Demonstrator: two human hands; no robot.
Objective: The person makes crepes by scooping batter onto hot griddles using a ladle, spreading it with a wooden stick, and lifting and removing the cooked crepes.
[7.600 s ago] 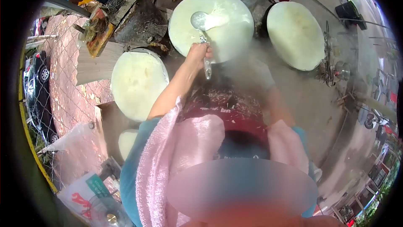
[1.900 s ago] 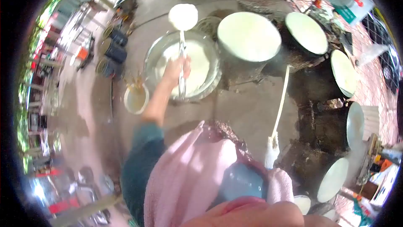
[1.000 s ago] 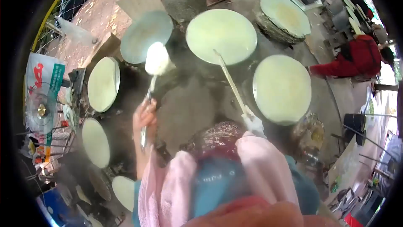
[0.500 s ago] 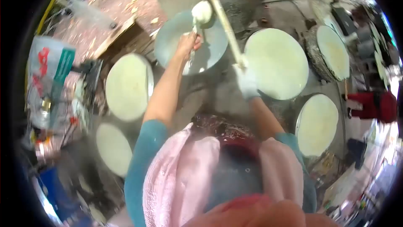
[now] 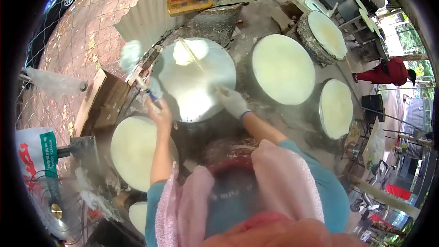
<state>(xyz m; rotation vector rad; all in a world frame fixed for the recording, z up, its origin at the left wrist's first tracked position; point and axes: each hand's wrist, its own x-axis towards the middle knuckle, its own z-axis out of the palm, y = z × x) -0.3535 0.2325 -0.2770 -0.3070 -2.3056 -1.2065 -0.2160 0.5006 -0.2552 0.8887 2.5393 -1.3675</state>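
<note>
In front of me a round griddle [image 5: 160, 75] carries pale, wet batter [image 5: 176, 57] near its far side, with a bright wet patch toward me. My bare left hand [image 5: 160, 111] is closed round the handle of a batter-coated ladle [image 5: 131, 55], held up beyond the griddle's left edge; motion blurs its head. On my right hand [image 5: 234, 104] is a white glove. It grips a pale wooden stick [image 5: 192, 54] that reaches across the griddle, its far end at the batter. The near part of the stick is blurred.
Other round griddles bear pale flatbreads: one on the right [image 5: 283, 69], one farther right [image 5: 336, 109], one at left [image 5: 137, 153]. A cardboard box [image 5: 103, 103] stands left of the griddle. A person in red [image 5: 388, 72] is far right.
My view has shifted. Batter now lies on the griddle. My left hand has moved the ladle off to the left, and my right hand has brought the stick over the griddle.
</note>
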